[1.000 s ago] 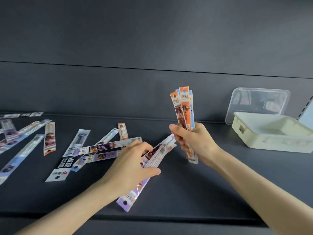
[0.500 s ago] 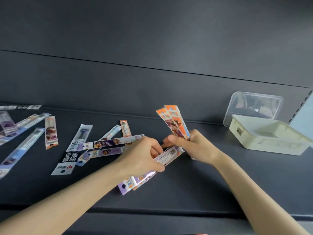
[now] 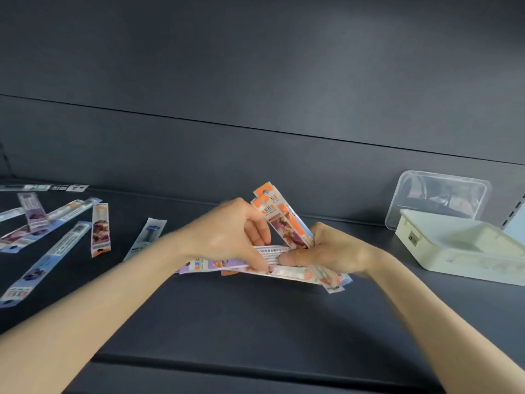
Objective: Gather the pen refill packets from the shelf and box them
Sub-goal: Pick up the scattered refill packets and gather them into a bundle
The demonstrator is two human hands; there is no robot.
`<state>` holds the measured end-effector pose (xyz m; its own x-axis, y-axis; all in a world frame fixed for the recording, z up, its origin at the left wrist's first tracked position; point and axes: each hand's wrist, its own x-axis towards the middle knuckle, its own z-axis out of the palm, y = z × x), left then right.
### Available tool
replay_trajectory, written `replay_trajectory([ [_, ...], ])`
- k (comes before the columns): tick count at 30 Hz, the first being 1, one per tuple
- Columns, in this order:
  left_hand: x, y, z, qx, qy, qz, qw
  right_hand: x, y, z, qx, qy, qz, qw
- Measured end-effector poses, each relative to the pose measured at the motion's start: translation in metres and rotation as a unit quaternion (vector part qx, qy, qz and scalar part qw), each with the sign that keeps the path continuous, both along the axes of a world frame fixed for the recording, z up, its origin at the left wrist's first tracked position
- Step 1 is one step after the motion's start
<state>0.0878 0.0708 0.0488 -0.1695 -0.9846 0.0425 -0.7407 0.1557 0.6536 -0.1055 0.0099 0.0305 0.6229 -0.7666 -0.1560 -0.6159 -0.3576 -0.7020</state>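
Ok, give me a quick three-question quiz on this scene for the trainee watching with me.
1. True or false: the clear plastic lid sits closed on the cream plastic box.
2. The right hand grips: A) the orange-topped refill packets; B) the lid; C) nothing.
3. Fill in the colour: the left hand pinches a ____ flat refill packet.

Key: 1 false, the lid leans behind the box; 2 A; 3 purple.
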Motion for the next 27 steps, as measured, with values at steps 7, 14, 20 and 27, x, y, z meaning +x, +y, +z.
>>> replay_trajectory([
  [7, 0.003, -0.023, -0.001, -0.229, 0.108, 0.217, 0.943, 0.014, -0.013, 0.001, 0.014, -0.244, -0.147, 0.958],
  [14, -0.028, -0.045, -0.016, -0.118, 0.444, 0.118, 0.880, 0.026, -0.005, -0.015, 0.078, -0.383, -0.198, 0.899],
  [20, -0.029, -0.046, -0.025, -0.173, 0.419, 0.130, 0.882, 0.024, -0.005, -0.017, 0.073, -0.390, -0.165, 0.903],
  [27, -0.017, -0.046, -0.028, -0.149, 0.452, 0.155, 0.866, 0.016, -0.012, -0.015, 0.019, -0.410, -0.256, 0.875],
])
